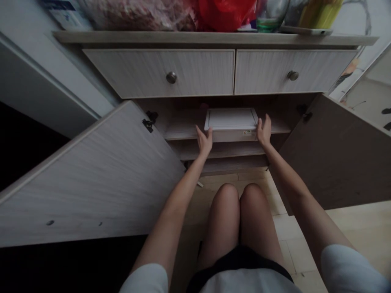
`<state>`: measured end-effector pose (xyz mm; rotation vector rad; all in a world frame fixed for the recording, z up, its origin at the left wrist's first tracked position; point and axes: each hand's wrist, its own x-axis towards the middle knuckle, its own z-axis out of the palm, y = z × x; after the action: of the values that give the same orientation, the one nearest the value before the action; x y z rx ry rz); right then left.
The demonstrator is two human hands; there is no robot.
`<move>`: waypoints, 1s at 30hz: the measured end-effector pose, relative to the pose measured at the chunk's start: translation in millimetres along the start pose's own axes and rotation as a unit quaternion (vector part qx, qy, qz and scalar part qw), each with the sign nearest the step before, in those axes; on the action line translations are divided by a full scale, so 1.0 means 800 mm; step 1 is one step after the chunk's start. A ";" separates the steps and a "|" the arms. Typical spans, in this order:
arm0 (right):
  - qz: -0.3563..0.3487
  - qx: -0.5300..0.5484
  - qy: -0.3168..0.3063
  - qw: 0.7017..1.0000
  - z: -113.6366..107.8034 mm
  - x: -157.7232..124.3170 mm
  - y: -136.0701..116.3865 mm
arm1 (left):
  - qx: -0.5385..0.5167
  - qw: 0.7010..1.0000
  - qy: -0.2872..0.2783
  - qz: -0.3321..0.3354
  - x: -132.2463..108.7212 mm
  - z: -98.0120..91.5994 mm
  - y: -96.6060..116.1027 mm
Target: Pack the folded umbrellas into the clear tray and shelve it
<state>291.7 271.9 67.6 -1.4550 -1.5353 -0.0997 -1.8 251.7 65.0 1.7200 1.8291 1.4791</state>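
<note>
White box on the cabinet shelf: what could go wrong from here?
The white box sits at the front of the shelf, so it could tip onto the shelf below. The left hand and right hand are open at its sides, without a firm grip, so it may slip. The open left cabinet door beside the left forearm could get bumped.

It was dim all over, and the floor at the far left went very black. The white box (230, 120) looked brightest, and the shelf (183, 131) under it sat in shadow. The cupboard door (85, 179) looked bent and stretched near the picture's edges, but nothing looked blurry.
</note>
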 end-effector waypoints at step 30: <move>-0.132 -0.210 -0.268 0.931 0.055 0.041 -0.038 | 0.303 0.893 -0.232 0.238 0.079 0.040 0.044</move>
<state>248.8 314.6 83.3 -1.6859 -2.2624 -0.2154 25.2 313.9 105.0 2.6759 1.7661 0.4963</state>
